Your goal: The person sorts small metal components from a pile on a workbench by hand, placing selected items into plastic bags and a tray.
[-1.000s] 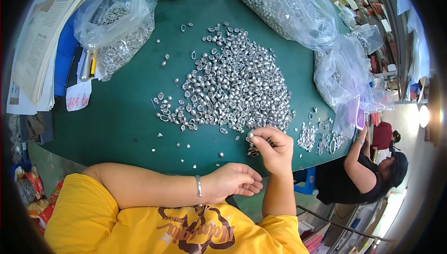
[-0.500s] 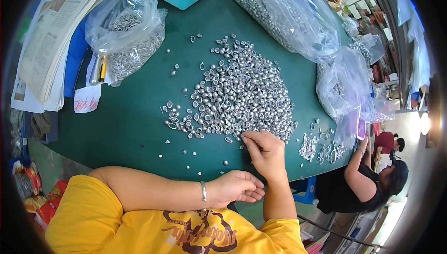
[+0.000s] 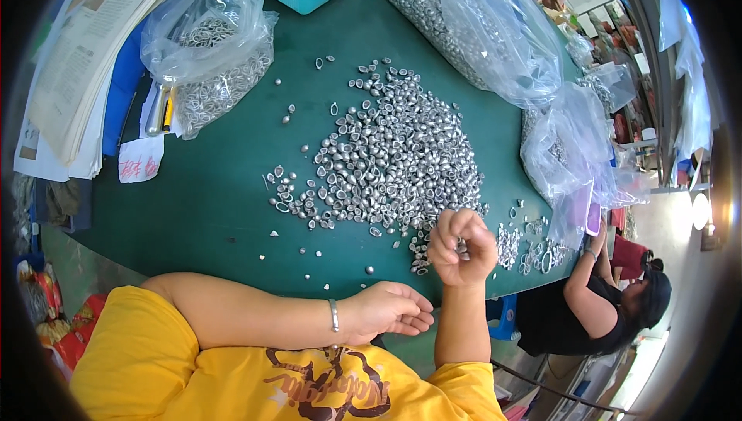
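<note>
**Kid:** What was on your left side?

**Helper:** A stack of papers (image 3: 73, 66), then a clear plastic bag (image 3: 209, 42), soft and crinkly, with shiny metal bits inside. Your left hand (image 3: 386, 309) lay loose and open by the edge of the green table (image 3: 209, 205). It held nothing.

**Kid:** And in the middle?

**Helper:** A big pile of small silver pieces (image 3: 394, 158). They looked hard, smooth and rounded, like tiny cups. I think a lot was left to sort, because the pile was large.

**Kid:** What did your right hand do?

**Helper:** Your right hand (image 3: 461, 247) was curled up just past the pile's near edge, pinching a few silver pieces in its fingers.

**Kid:** Was some work done?

**Helper:** Maybe. A small group of ring-shaped bits (image 3: 529, 243) lay to the right, apart from the pile. More full bags (image 3: 495, 27) sat further right.
</note>
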Tool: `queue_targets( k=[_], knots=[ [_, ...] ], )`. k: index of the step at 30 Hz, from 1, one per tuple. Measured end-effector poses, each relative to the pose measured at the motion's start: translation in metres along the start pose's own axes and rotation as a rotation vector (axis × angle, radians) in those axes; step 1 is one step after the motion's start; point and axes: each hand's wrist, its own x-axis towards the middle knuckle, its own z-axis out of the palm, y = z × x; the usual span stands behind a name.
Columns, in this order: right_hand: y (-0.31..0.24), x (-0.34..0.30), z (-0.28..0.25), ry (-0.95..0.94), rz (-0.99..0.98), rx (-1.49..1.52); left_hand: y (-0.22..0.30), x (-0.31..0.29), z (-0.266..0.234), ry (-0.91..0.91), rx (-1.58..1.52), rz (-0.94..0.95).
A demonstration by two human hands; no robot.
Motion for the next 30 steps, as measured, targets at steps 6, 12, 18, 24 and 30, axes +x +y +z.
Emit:
queue_targets(
  k=[6, 12, 18, 24, 30],
  knots=[
    [0.030, 0.025, 0.016, 0.121, -0.407, -1.854, 0.001, 0.001, -0.002, 0.006, -0.010, 0.003],
    [0.031, 0.028, 0.025, 0.112, -0.385, -1.982, 0.001, 0.001, 0.000, 0.009, -0.001, 0.011],
    [0.026, 0.030, 0.022, 0.050, -0.414, -1.865, -0.002, 0.002, -0.001, -0.006, -0.007, 0.008],
    [0.014, 0.026, 0.021, -0.014, -0.266, -1.380, 0.000, 0.000, 0.000, 0.011, -0.001, 0.008],
    [0.004, 0.027, 0.005, -0.088, 0.015, -0.036, 0.000, 0.000, 0.001, 0.008, 0.003, 0.012]
  ],
)
